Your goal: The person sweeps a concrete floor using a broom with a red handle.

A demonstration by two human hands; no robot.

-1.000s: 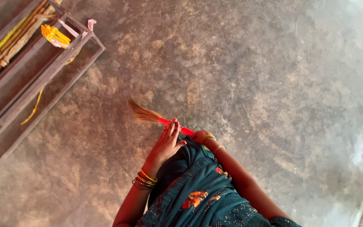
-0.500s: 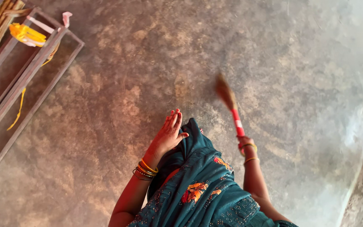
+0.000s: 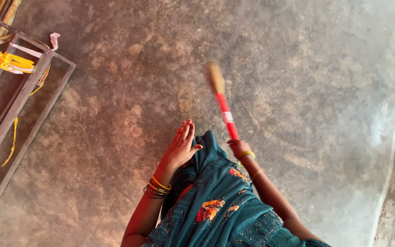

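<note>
Right hand [image 3: 239, 147] grips broom [image 3: 221, 99] handle | left hand [image 3: 181, 146] empty, fingers flat

A short broom [image 3: 222, 103] with a red handle and a blurred tan bristle head points up and away from the teal garment [image 3: 220, 201], over the floor.

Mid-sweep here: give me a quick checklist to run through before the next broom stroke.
1. Right hand closed on the broom handle: ok.
2. Bristle end on the floor: cannot tell, it is blurred.
3. Left hand apart from the broom, flat on the teal cloth: ok.
4. Floor ahead of the bristles bare: ok.
5. Metal frame apart from the broom, far left: ok.
</note>
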